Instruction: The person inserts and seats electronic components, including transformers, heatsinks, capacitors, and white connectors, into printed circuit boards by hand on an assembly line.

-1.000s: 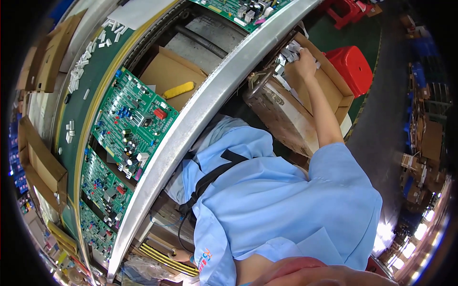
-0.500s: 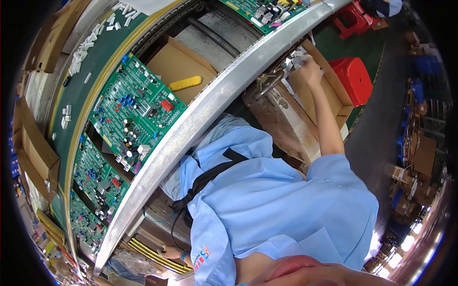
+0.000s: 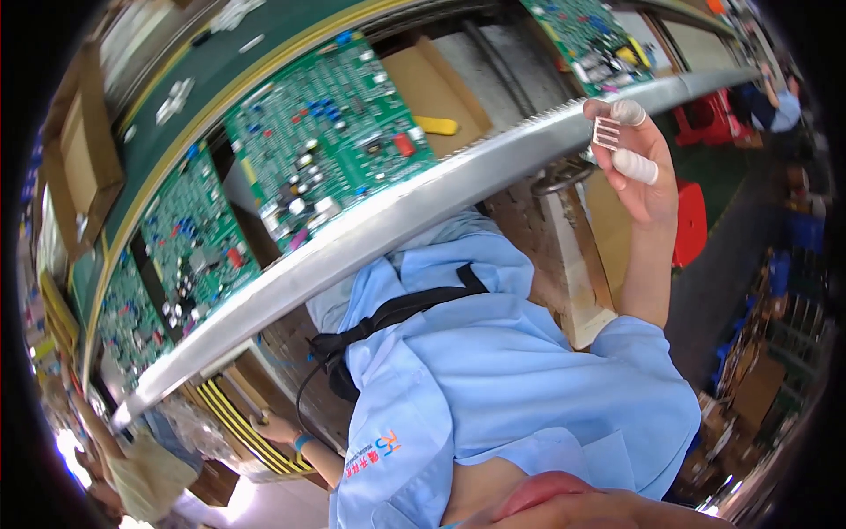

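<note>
My right hand [image 3: 641, 163] is raised beyond the metal rail [image 3: 379, 207], with white covers on two fingers. Between thumb and fingers it pinches a small white slotted plastic part [image 3: 606, 133]. My left hand [image 3: 277, 428], with a blue band at the wrist, is low on the left beside yellow-and-black striped strips [image 3: 238, 423]. Its fingers look curled; what they hold is too small to make out. A green circuit board [image 3: 330, 132] with many components lies on the line in front of me, and another board [image 3: 194, 234] lies to its left.
A further circuit board [image 3: 590, 44] is at the upper right. White parts [image 3: 176, 101] lie on the green belt beyond. A cardboard box [image 3: 608, 229] and a red stool [image 3: 690, 225] stand at the right. Other people [image 3: 150, 476] are at the lower left and far right.
My right hand has come up out of the cardboard box and now holds the slotted part up near the rail. The view has turned, so the boards appear further right.
</note>
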